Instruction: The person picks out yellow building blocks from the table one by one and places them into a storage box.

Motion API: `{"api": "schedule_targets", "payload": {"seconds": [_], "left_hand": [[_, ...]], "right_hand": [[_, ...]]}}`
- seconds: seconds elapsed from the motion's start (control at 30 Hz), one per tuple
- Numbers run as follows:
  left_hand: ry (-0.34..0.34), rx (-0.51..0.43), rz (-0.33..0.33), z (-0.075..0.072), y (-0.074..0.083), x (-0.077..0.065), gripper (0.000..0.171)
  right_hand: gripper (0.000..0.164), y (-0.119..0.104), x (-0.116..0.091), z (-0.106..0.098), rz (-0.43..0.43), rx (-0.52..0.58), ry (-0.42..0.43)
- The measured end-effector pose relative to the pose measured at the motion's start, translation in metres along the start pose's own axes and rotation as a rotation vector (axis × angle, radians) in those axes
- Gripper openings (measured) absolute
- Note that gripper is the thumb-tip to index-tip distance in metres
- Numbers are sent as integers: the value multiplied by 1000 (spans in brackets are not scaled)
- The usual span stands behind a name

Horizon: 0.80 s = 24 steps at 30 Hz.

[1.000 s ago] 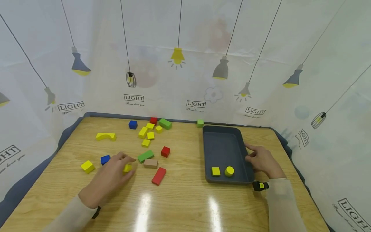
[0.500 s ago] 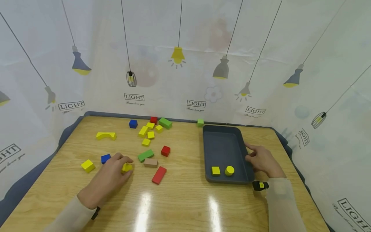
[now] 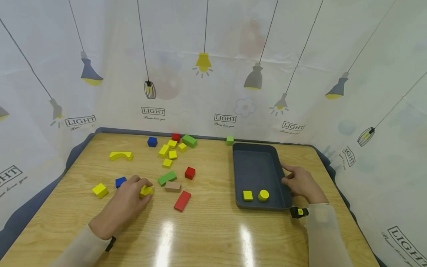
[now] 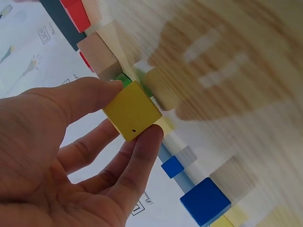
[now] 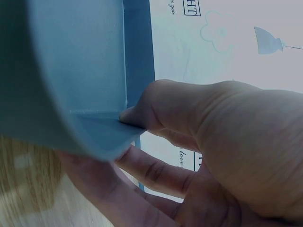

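My left hand [image 3: 125, 202] is over the left part of the table and pinches a yellow block [image 4: 132, 111]. In the left wrist view the thumb presses one side of the block and the fingertips the opposite side. At the right, my right hand [image 3: 303, 185] grips the side wall of a dark grey tray [image 3: 257, 167]. The right wrist view shows the thumb inside the tray's rim [image 5: 102, 137] and the fingers outside. A yellow cube [image 3: 248, 195] and a yellow cylinder [image 3: 263, 195] are in the near end of the tray.
Near my left hand are a blue block [image 3: 121, 181], a yellow cube [image 3: 100, 190], a green block [image 3: 167, 178], a tan block [image 3: 173, 186] and red blocks [image 3: 182, 201]. Several blocks cluster farther back, beside a yellow arch [image 3: 121, 155]. A printed curtain [image 3: 186, 92] borders the table.
The left hand's fingers have drawn in a little around the yellow block. My right hand and the tray have stayed in place.
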<state>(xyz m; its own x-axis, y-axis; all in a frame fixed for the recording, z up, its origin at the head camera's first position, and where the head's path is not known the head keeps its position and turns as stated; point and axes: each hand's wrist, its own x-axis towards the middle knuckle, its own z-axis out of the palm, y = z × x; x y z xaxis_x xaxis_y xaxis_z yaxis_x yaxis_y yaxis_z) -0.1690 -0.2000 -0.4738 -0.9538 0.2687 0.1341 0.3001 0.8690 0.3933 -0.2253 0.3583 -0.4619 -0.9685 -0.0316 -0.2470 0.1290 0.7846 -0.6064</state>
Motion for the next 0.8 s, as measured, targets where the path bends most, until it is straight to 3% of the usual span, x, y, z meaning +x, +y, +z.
{"api": "schedule_targets", "payload": {"seconds": [0.47,0.8], "left_hand": [[27,3,8,-4,6,5,31],[46,-4,33,-5,21,15,33]], "right_hand": [[66,1,1,-1,-2,-1,3],[67,1,1,-1,-3,5,4]]}}
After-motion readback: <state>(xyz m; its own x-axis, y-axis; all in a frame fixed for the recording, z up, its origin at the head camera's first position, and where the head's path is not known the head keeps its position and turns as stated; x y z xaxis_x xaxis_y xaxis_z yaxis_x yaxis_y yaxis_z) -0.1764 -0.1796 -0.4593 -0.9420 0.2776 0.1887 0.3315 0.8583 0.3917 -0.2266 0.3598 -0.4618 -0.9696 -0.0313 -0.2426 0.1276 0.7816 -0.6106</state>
